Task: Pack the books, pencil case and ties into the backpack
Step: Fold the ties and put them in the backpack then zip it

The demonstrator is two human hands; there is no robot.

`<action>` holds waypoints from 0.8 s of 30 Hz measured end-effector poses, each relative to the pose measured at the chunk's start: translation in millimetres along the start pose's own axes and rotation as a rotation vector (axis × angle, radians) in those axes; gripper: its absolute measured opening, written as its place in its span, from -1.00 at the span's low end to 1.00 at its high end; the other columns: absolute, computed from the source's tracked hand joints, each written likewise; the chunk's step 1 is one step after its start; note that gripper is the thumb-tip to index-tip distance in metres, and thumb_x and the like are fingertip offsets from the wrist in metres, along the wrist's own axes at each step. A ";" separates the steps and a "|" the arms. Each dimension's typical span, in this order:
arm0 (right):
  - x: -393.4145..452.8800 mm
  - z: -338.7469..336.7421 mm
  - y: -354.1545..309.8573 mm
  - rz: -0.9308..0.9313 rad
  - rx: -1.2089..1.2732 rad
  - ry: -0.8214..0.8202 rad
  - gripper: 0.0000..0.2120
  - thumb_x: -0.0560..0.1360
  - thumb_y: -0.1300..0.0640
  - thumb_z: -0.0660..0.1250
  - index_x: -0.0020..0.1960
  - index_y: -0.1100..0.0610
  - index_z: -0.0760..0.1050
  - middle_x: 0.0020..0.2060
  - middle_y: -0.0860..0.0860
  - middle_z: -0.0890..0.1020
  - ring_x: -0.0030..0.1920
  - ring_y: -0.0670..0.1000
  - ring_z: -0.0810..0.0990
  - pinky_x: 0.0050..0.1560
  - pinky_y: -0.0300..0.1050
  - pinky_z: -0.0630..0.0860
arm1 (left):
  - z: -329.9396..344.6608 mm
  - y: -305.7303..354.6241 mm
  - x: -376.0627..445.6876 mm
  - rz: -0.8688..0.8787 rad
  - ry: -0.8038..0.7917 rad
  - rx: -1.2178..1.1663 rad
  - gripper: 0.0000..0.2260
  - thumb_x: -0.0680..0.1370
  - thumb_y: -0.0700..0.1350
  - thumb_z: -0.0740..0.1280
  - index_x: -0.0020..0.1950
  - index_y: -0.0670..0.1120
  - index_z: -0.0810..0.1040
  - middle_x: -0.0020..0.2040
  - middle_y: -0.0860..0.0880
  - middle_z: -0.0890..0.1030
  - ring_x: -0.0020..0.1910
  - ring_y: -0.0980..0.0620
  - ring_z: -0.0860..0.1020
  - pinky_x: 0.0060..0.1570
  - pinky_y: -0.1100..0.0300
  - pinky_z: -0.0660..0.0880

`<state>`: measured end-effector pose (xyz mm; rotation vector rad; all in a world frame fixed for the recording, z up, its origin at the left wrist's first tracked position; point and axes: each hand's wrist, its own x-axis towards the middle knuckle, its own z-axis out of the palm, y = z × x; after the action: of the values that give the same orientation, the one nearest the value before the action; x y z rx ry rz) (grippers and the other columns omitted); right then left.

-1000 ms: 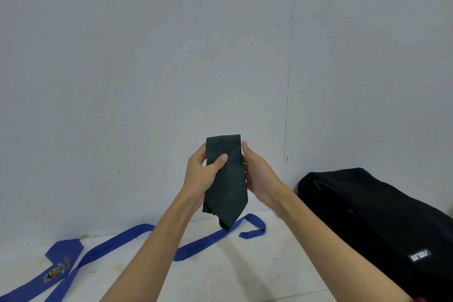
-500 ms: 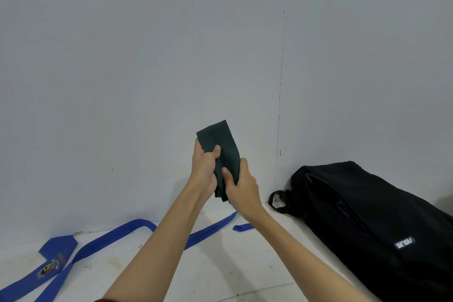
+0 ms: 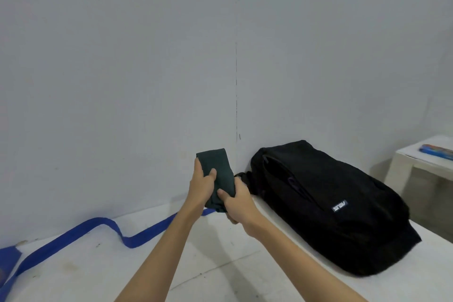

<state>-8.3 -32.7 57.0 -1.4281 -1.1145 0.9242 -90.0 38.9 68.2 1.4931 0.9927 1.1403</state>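
Head view: left hand (image 3: 204, 185) grips upper part of folded dark green tie (image 3: 219, 174), thumb across front, fingers curled behind. Right hand (image 3: 236, 202) pinches lower edge of same tie, thumb on front. Tie held above white surface (image 3: 220, 265). Black backpack (image 3: 331, 208) lies just right of right-hand fingers. Blue tie (image 3: 103, 228) lies flat, left of and below left-hand fingers.

We list: a plain grey wall (image 3: 122, 68) bearing a thin vertical seam (image 3: 236, 86), a scuffed white surface (image 3: 220, 265) below, and a white side table (image 3: 416, 167) at right.
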 end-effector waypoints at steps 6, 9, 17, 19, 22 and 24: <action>-16.1 -49.9 18.7 0.073 -0.025 -0.009 -0.96 0.58 0.12 0.23 0.01 0.07 0.37 -0.27 0.01 0.50 -0.46 -0.09 0.40 -0.52 -0.26 0.26 | 45.4 -22.6 -6.5 -0.083 -0.144 -0.008 -0.63 0.62 -0.16 0.17 0.41 0.02 0.20 0.23 -0.03 0.47 0.11 -0.03 0.49 0.00 0.09 0.52; -14.1 -89.3 16.6 0.110 -0.062 -0.006 -0.65 0.56 -0.15 0.20 -0.09 0.15 0.44 -0.38 0.04 0.53 -0.56 -0.06 0.43 -0.56 -0.27 0.26 | 64.7 -23.5 -2.2 -0.157 -0.203 -0.122 -0.66 0.63 -0.17 0.18 0.37 0.04 0.24 0.20 -0.02 0.49 0.07 -0.02 0.53 -0.10 0.14 0.53; 44.9 -200.6 15.2 -0.010 -1.262 0.201 -0.53 0.45 -0.16 0.33 0.19 0.09 0.30 -0.02 0.02 0.56 0.00 0.10 0.56 -0.11 -0.07 0.43 | 112.6 -28.3 16.2 -0.327 -0.445 -0.128 -0.70 0.62 -0.16 0.21 0.33 0.04 0.29 0.13 -0.03 0.53 -0.03 0.02 0.57 -0.26 0.24 0.52; 56.0 -211.5 18.9 -0.048 -1.285 0.151 -0.63 0.45 -0.08 0.33 0.15 0.08 0.37 -0.02 0.03 0.59 0.00 0.09 0.57 -0.11 -0.09 0.44 | 129.0 -27.4 25.6 -0.343 -0.499 -0.114 -0.70 0.61 -0.16 0.22 0.32 0.04 0.31 0.14 -0.04 0.54 -0.02 0.01 0.57 -0.21 0.22 0.53; 72.2 -231.7 15.4 -0.109 -1.072 0.190 -0.85 0.44 0.05 0.31 -0.04 0.08 0.51 -0.11 -0.01 0.60 -0.05 0.05 0.56 -0.12 -0.13 0.45 | 149.7 -24.4 38.9 -0.363 -0.563 -0.099 -0.70 0.60 -0.14 0.25 0.31 0.06 0.36 0.14 -0.04 0.56 -0.06 0.03 0.59 -0.20 0.20 0.53; 83.5 -244.7 7.8 -0.117 -0.915 0.192 -0.94 0.41 0.12 0.32 -0.17 0.11 0.52 -0.26 -0.02 0.58 -0.18 0.02 0.58 -0.16 -0.13 0.50 | 157.9 -22.5 45.2 -0.387 -0.585 -0.086 -0.71 0.59 -0.14 0.27 0.28 0.09 0.38 0.11 -0.03 0.57 -0.12 0.06 0.61 -0.23 0.20 0.54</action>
<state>248.1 -18.0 87.8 -2.0845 -1.5371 0.1459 72.9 52.5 40.6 1.3699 0.7612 0.4225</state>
